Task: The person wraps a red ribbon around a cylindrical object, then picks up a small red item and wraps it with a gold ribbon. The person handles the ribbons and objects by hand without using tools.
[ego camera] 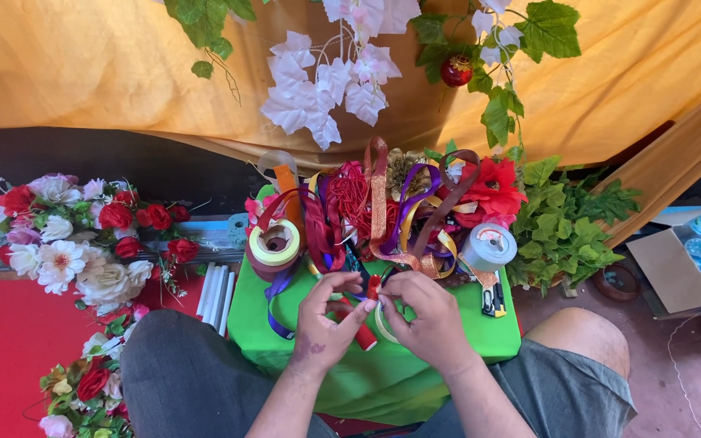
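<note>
Both hands work close together over a small green cloth-covered surface (415,381): the left hand (328,320) has its grip clenched on a short red cylinder, apparently a spool of thread (363,335), while the right hand (430,320) pinches a small scrap of red ribbon (374,286) between thumb and fingertips, just above a pale ring of tape (383,323) partly hidden beneath it. Behind the hands lies a tangle of loose ribbons in red, purple and gold (383,215), flanked by a yellow-and-maroon stacked roll of ribbon (274,247) and a grey roll of tape (488,247). Judging from the crowding, the red scrap could slip from so fine a pinch and vanish among the like-coloured ribbons, and a trailing purple strand (276,296) near the left wrist could snag and drag a roll off the edge. An artificial flower garland of red and white blooms (75,243) rests on the floor beside the left knee.
</note>
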